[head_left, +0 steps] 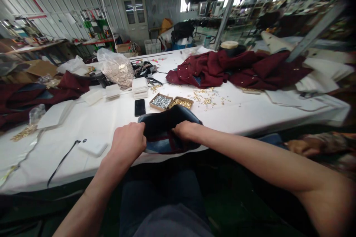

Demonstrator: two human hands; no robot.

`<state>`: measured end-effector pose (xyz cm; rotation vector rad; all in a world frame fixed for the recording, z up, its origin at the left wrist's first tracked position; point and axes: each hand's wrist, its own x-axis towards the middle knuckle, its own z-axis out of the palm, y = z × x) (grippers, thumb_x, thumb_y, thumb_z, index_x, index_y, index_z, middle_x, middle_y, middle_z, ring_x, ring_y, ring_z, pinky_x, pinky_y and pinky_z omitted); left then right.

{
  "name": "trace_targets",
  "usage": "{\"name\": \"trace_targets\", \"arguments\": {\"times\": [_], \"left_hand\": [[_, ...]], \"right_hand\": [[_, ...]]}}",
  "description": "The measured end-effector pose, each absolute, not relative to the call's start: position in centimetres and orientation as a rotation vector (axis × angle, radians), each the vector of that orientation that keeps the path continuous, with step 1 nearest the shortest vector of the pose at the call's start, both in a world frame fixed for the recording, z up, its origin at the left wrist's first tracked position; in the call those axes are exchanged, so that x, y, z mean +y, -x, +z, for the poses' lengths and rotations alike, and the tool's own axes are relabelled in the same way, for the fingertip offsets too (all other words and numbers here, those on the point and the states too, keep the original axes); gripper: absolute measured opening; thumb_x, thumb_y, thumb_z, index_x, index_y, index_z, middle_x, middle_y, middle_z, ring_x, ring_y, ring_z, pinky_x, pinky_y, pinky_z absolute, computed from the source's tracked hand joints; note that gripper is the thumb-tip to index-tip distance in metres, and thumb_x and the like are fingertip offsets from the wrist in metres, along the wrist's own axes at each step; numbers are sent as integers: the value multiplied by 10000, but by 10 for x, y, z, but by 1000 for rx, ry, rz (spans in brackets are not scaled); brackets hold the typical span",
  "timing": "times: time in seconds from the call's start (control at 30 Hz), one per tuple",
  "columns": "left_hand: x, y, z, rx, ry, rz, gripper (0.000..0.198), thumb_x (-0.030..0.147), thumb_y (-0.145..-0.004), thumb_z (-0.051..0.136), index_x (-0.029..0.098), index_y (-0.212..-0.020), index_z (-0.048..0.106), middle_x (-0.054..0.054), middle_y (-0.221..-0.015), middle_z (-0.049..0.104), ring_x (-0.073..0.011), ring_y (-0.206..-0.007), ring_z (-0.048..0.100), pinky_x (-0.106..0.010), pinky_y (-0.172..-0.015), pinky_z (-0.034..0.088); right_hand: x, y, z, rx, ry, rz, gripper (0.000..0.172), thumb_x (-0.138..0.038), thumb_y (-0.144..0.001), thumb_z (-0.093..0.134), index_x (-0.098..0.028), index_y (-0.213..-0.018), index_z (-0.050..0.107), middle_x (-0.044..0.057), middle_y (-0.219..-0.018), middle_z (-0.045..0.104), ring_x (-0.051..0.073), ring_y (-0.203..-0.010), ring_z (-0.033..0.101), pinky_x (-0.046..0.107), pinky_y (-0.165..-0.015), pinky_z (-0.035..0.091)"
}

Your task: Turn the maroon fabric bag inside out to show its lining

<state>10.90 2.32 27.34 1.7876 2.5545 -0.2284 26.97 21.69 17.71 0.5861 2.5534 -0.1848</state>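
Observation:
A dark, open bag-like piece (161, 123) with blue and maroon parts rests at the table's front edge, its mouth facing me. My left hand (130, 137) is closed round its left rim. My right hand (185, 130) reaches into the opening on the right, fingers curled against the material; their tips are hidden. Just behind the piece stand two small cardboard boxes, one of silver metal bits (161, 101) and one of gold metal bits (181, 103). A black phone (139, 107) lies to their left.
Loose gold studs (207, 97) are scattered behind the boxes. Maroon fabric pieces (205, 68) are heaped at the back right. A plastic bag of small parts (116, 68), white pads (139, 87) and a white block-like device (93, 147) lie on the left. Another person's hand (302, 147) shows at right.

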Motion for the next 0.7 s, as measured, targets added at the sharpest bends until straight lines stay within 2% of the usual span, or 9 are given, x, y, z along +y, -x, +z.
{"name": "trace_targets", "arguments": {"times": [0.07, 0.1, 0.2, 0.33, 0.4, 0.47, 0.57, 0.63, 0.7], "left_hand": [[22, -105, 280, 2534, -1757, -303, 255, 180, -912, 507, 226, -976, 749, -147, -1015, 826, -401, -941, 810, -463, -731, 558], [22, -104, 284, 2517, -1745, -340, 272, 165, -913, 508, 221, -991, 762, -150, -1016, 827, -405, -942, 812, -471, -739, 571], [28, -112, 295, 2485, -1758, -451, 331, 113, -935, 500, 182, -1063, 797, -172, -1073, 821, -413, -998, 804, -504, -798, 608], [43, -137, 306, 2462, -1983, -542, 426, 53, -977, 444, 132, -1165, 818, -212, -1282, 756, -416, -1227, 718, -556, -979, 599], [50, -149, 305, 2421, -2148, -590, 458, 65, -1002, 436, 86, -1295, 788, -251, -1463, 678, -438, -1422, 605, -596, -1121, 544], [56, -158, 299, 2392, -2312, -653, 512, 90, -1030, 432, 20, -1463, 695, -287, -1678, 519, -445, -1617, 417, -627, -1283, 417], [60, -167, 284, 2285, -2529, -716, 550, 120, -1044, 459, -11, -1553, 622, -275, -1807, 358, -422, -1719, 244, -611, -1391, 251], [59, -171, 271, 2072, -2600, -767, 515, 156, -1006, 585, -14, -1482, 687, -291, -1740, 466, -438, -1666, 347, -585, -1385, 268], [61, -172, 259, 1911, -2500, -737, 447, 166, -934, 716, 7, -1347, 777, -303, -1546, 660, -437, -1495, 559, -554, -1319, 373]], "right_hand": [[226, -262, 171, 2506, -552, -246, 886, -81, -701, 1000, -86, -1535, 699, 284, -1489, 694, 454, -1354, 702, 499, -1105, 591], [231, -260, 168, 2494, -552, -272, 956, -121, -720, 1004, -101, -1604, 641, 302, -1575, 624, 466, -1414, 659, 513, -1139, 571], [240, -259, 162, 2473, -552, -297, 981, -222, -764, 1010, -139, -1652, 601, 318, -1698, 484, 495, -1439, 629, 556, -1177, 537], [241, -264, 167, 2431, -487, -208, 1071, -258, -739, 1025, -187, -1696, 551, 304, -1790, 341, 505, -1474, 593, 562, -1219, 495], [237, -265, 172, 2438, -467, -182, 1061, -296, -761, 1011, -166, -1701, 537, 305, -1792, 333, 493, -1500, 572, 541, -1237, 477], [234, -265, 176, 2437, -449, -171, 1092, -338, -754, 1015, -152, -1709, 521, 322, -1783, 336, 506, -1490, 578, 544, -1227, 486], [229, -265, 178, 2439, -420, -131, 1235, -381, -682, 1061, -168, -1745, 471, 342, -1759, 363, 541, -1467, 589, 560, -1205, 504], [226, -266, 176, 2463, -399, -113, 1266, -410, -673, 1066, -178, -1757, 453, 323, -1726, 435, 533, -1486, 572, 541, -1210, 502], [225, -268, 174, 2478, -399, -117, 1233, -442, -696, 1052, -188, -1751, 467, 290, -1700, 495, 508, -1505, 563, 511, -1212, 504]]}}
